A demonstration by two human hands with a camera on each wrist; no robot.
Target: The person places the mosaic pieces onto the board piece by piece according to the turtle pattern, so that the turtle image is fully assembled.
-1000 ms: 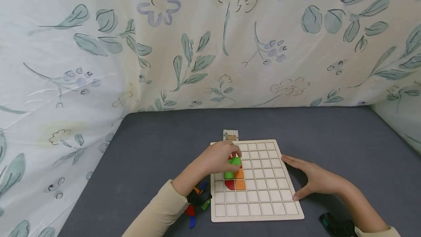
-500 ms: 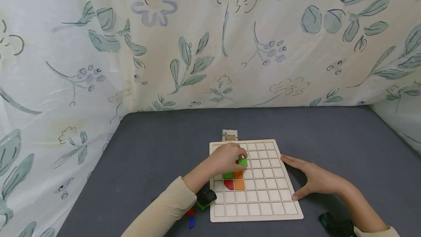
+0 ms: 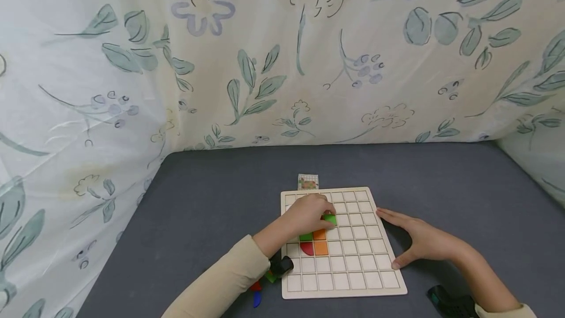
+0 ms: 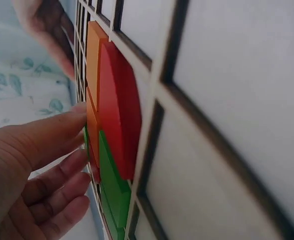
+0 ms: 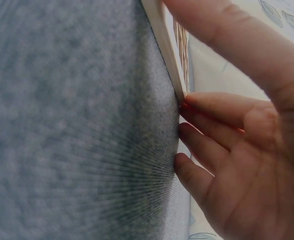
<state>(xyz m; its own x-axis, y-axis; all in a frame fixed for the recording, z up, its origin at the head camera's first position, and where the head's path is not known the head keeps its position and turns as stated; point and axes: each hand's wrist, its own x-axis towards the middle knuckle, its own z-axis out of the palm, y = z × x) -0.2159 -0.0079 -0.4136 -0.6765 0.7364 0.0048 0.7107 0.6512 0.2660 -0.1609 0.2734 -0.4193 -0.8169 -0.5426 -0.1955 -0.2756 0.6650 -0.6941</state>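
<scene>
Escaping right wrist view: green tile

Bench: wide room given at left and beyond the board. Board, right columns and 2 nearest rows: reachable from above. Upper left cells: blocked by the left hand, fingers at a green piece. Right edge: barred by the right hand. Left approach: crossed by a sleeve. Back: closed off by patterned cloth.
</scene>
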